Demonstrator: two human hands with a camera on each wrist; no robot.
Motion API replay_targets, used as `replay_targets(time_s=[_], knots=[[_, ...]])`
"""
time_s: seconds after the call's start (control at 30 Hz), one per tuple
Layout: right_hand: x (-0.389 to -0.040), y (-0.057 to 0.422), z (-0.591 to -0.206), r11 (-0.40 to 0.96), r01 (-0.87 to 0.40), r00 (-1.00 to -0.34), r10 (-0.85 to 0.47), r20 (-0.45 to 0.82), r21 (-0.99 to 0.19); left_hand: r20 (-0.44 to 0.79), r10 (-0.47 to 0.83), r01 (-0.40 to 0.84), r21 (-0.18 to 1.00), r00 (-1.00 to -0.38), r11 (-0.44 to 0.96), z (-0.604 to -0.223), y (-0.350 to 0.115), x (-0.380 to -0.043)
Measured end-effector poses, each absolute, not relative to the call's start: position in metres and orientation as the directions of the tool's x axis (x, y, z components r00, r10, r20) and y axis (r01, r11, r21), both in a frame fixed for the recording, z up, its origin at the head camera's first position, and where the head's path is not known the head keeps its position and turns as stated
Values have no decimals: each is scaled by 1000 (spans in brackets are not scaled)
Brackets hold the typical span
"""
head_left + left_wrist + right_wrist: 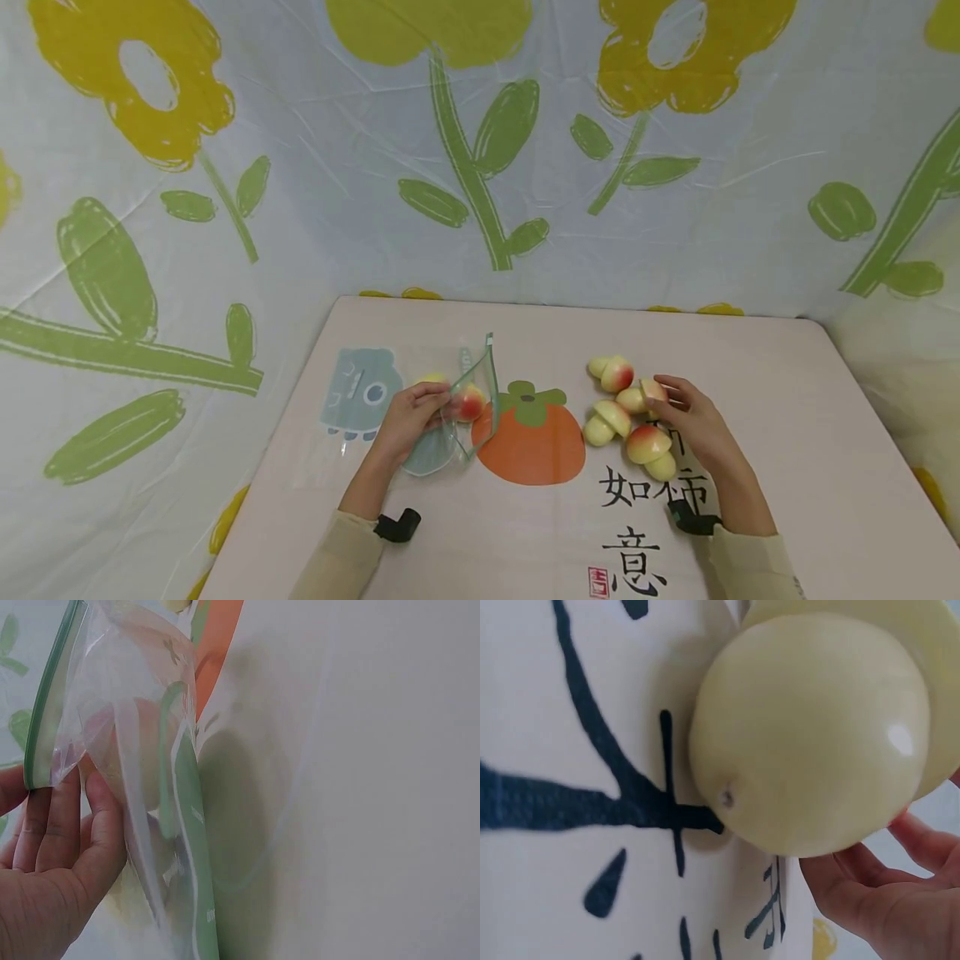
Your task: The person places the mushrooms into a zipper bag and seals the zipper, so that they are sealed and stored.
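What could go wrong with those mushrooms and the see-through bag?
The mushroom at the right hand looks smooth and round, so it might slip from the fingers. It's close to other mushrooms, so moving it could bump them and make them roll. And just the left hand holds the bag by its mouth; if it lets go, the mouth might flop shut.

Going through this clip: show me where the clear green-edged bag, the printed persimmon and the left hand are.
Clear green-edged bag point(139, 769): left wrist view, middle of its transparent side.
Printed persimmon point(534, 443): head view, its orange body.
Left hand point(409, 418): head view, back of the hand.
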State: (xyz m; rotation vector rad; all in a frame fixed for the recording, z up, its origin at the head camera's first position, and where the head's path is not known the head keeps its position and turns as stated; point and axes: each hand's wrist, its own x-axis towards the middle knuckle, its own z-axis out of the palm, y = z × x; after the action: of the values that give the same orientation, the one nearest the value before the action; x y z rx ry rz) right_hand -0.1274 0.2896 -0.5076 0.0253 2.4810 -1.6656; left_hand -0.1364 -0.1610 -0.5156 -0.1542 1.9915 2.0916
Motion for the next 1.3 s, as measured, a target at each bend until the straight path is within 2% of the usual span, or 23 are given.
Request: replay_targets(time_s=[0.17,0.53,1.3], knots=[[-124,292,-501,381,103,-991,-44,-129,-919,-249,106,-254,966,-963,-37,-516,-161,-136],[-120,282,-485,305,0,-1000,-28,-9,-952,-247,79,-251,967,-966,-45,-516,-161,-134],[-126,252,-465,399,-49,-999,-37,37,-916,-245,62,-247,969,-968,-27,-512,-160,-134]])
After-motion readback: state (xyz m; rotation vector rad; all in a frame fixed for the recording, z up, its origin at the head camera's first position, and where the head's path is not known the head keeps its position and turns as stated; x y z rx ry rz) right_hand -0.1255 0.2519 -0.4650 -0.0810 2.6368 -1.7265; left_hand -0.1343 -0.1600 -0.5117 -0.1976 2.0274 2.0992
